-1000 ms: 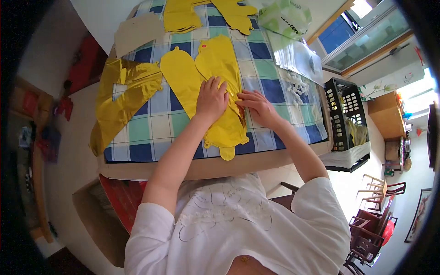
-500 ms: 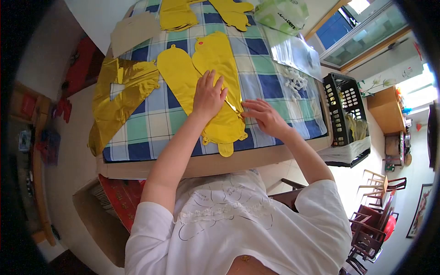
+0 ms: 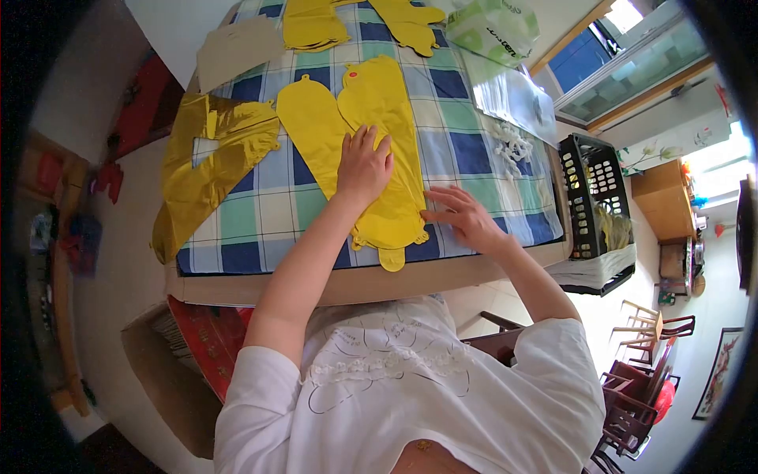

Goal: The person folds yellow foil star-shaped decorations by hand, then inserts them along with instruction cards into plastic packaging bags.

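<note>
A flat, uninflated yellow foil balloon [image 3: 391, 201] lies folded on the checked cloth in front of me, with a small red dot near its far end. One long rounded section [image 3: 306, 114] of the yellow foil sticks out to the left. My left hand [image 3: 365, 167] rests on the middle of the foil, fingers extended. Beside the lower right edge is my right hand [image 3: 467, 221], its fingers stretched out and the tips at or very near the foil. Neither hand grips anything. A small tab [image 3: 392, 259] pokes out at the near end.
Unfolded gold foil [image 3: 209, 170] spreads over the table's left side. More yellow foil balloons [image 3: 316, 25] and a cardboard sheet [image 3: 239, 51] lie farther back. At right are a green-white plastic bag [image 3: 493, 31], clear sleeves [image 3: 513, 99], white ties [image 3: 513, 148] and a black crate [image 3: 580, 197].
My right hand has slid slightly toward me along the foil's right edge. The shiny raised crease there now lies flatter. My left hand stays on the foil.
</note>
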Demonstrator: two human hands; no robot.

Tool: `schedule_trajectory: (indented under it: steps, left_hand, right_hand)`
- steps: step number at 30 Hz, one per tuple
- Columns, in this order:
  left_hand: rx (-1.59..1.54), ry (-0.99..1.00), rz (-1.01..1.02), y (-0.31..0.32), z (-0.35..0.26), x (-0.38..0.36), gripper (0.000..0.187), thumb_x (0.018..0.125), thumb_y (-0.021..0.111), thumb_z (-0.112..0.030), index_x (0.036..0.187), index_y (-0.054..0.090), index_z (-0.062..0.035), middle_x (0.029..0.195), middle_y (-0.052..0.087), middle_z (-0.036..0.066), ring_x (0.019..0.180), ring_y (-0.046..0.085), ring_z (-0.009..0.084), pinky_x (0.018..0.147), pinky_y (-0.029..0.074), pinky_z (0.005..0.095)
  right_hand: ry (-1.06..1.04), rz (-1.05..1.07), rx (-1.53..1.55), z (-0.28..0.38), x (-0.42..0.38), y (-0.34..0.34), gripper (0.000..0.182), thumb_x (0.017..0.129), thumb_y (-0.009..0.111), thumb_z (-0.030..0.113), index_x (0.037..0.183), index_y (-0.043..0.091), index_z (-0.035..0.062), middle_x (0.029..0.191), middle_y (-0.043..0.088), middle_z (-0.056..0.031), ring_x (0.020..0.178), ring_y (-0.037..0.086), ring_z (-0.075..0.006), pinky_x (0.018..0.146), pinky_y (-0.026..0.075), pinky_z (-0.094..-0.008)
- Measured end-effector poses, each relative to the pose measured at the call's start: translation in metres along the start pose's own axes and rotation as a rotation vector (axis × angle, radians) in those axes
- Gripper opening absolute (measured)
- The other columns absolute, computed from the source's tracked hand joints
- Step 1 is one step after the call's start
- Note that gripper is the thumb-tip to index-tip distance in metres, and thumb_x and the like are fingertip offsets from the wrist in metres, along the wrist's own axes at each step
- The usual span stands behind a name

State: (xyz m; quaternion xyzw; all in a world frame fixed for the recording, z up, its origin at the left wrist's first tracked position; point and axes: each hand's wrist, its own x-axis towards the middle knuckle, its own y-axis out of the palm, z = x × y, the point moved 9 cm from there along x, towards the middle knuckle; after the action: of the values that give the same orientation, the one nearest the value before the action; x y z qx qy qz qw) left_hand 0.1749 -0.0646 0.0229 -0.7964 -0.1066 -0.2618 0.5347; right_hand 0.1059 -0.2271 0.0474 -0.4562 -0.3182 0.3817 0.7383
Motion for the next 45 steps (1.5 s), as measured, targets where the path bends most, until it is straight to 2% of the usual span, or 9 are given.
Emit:
schedule_trajectory:
  steps: [8, 13, 24, 27, 30, 33, 36, 42, 45]
  left_hand:
    - [0.007, -0.005, 0.018, 0.002, 0.001, 0.001, 0.034, 0.086, 0.06, -0.023, 0.118, 0.059, -0.0097, 0.129, 0.052, 0.015, 0.124, 0.045, 0.0338, 0.105, 0.034, 0.0522]
    - [0.008, -0.013, 0.043, 0.005, 0.001, 0.0, 0.035, 0.086, 0.059, -0.023, 0.118, 0.059, -0.0096, 0.13, 0.051, 0.016, 0.125, 0.043, 0.034, 0.105, 0.032, 0.0522]
    - [-0.09, -0.021, -0.014, -0.004, 0.003, 0.001, 0.033, 0.088, 0.057, -0.021, 0.116, 0.058, -0.0039, 0.124, 0.053, 0.018, 0.121, 0.046, 0.0364, 0.104, 0.033, 0.0509]
    - [-0.426, -0.182, -0.121, -0.012, 0.035, 0.014, 0.031, 0.088, 0.058, -0.022, 0.111, 0.059, -0.0024, 0.117, 0.058, 0.018, 0.113, 0.05, 0.0364, 0.099, 0.039, 0.0458]
    - [-0.239, -0.449, -0.136, -0.027, 0.084, 0.039, 0.034, 0.085, 0.062, -0.028, 0.107, 0.06, -0.0015, 0.111, 0.061, 0.018, 0.105, 0.055, 0.0368, 0.091, 0.044, 0.0433]
    - [-0.112, -0.697, 0.162, -0.004, 0.13, 0.059, 0.042, 0.08, 0.067, -0.033, 0.106, 0.06, -0.0014, 0.11, 0.061, 0.019, 0.103, 0.057, 0.0376, 0.085, 0.047, 0.0447]
    - [-0.187, -0.652, 0.307, 0.01, 0.139, 0.078, 0.039, 0.08, 0.065, -0.03, 0.1, 0.059, 0.0033, 0.1, 0.063, 0.021, 0.093, 0.061, 0.0391, 0.079, 0.049, 0.0462]
    - [-0.419, -0.874, 0.01, 0.01, 0.136, 0.091, 0.037, 0.077, 0.066, -0.028, 0.1, 0.062, 0.0009, 0.098, 0.065, 0.022, 0.095, 0.062, 0.0374, 0.083, 0.05, 0.0428]
    - [-0.293, -0.9, 0.175, 0.038, 0.152, 0.098, 0.035, 0.076, 0.067, -0.027, 0.1, 0.062, -0.0023, 0.099, 0.066, 0.019, 0.095, 0.063, 0.038, 0.08, 0.051, 0.0434]
  right_hand:
    - [0.009, 0.104, 0.039, 0.016, -0.011, -0.005, 0.048, 0.063, 0.056, -0.008, 0.107, 0.067, 0.0083, 0.123, 0.059, -0.0121, 0.123, 0.049, -0.0299, 0.107, 0.035, -0.0469]
    - [0.244, -0.514, -0.035, -0.025, 0.063, -0.05, 0.038, 0.079, 0.053, -0.003, 0.115, 0.061, 0.0052, 0.123, 0.058, -0.0136, 0.123, 0.049, -0.0321, 0.108, 0.033, -0.0458]
    - [0.318, -0.583, -0.256, -0.085, 0.135, 0.01, 0.031, 0.09, 0.051, 0.012, 0.12, 0.056, 0.0055, 0.13, 0.052, -0.0154, 0.125, 0.046, -0.0322, 0.104, 0.034, -0.0478]
    - [0.328, -0.563, -0.233, -0.086, 0.135, 0.013, 0.035, 0.089, 0.051, 0.014, 0.123, 0.054, 0.0056, 0.131, 0.051, -0.0172, 0.127, 0.044, -0.0331, 0.105, 0.033, -0.0482]
    - [0.345, -0.521, -0.215, -0.079, 0.137, 0.008, 0.036, 0.09, 0.05, 0.017, 0.125, 0.055, 0.0091, 0.132, 0.05, -0.0178, 0.127, 0.043, -0.0335, 0.106, 0.032, -0.0481]
    - [0.353, -0.485, -0.242, -0.077, 0.138, 0.009, 0.035, 0.092, 0.05, 0.022, 0.126, 0.055, 0.0147, 0.131, 0.051, -0.0176, 0.126, 0.043, -0.0334, 0.106, 0.033, -0.0483]
    - [0.351, -0.473, -0.265, -0.079, 0.139, 0.012, 0.035, 0.093, 0.051, 0.024, 0.127, 0.056, 0.0182, 0.132, 0.05, -0.0176, 0.127, 0.043, -0.033, 0.106, 0.032, -0.0484]
    - [0.377, -0.462, -0.248, -0.079, 0.138, 0.012, 0.035, 0.093, 0.051, 0.026, 0.127, 0.056, 0.0194, 0.137, 0.046, -0.0181, 0.129, 0.041, -0.0325, 0.108, 0.03, -0.0485]
    - [0.365, -0.495, -0.252, -0.078, 0.138, 0.011, 0.033, 0.092, 0.052, 0.025, 0.125, 0.057, 0.0191, 0.135, 0.047, -0.0181, 0.128, 0.042, -0.0327, 0.107, 0.031, -0.0485]
